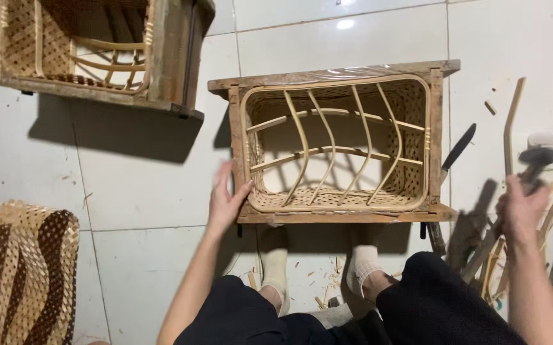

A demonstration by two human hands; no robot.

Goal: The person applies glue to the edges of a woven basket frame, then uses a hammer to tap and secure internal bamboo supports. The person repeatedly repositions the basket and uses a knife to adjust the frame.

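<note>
left hand (pixel 225 201) flat, right hand (pixel 520 207) raised, gripping

Rough, weathered wooden frame (pixel 335 71) surrounds a matt woven bamboo basket (pixel 337 145) with smooth, pale cane ribs; glossy white floor tiles (pixel 148 185) reflect light, scattered with dry wood shavings (pixel 318 281).

Place: a basket-weaving workshop, worked on the floor of a plain tiled room.
Floor: glossy white tiles (pixel 142 198), littered with wood shavings (pixel 318 281) by the person's feet.
Work in progress: a woven basket with a cane frame sits in a wooden mould box (pixel 337 144); a second such box (pixel 97 51) stands behind it.
Finished ware: a patterned woven basket (pixel 24 268) at the left.
Materials and tools: cane strips (pixel 513 121) and a knife (pixel 458 150) at the right.
</note>
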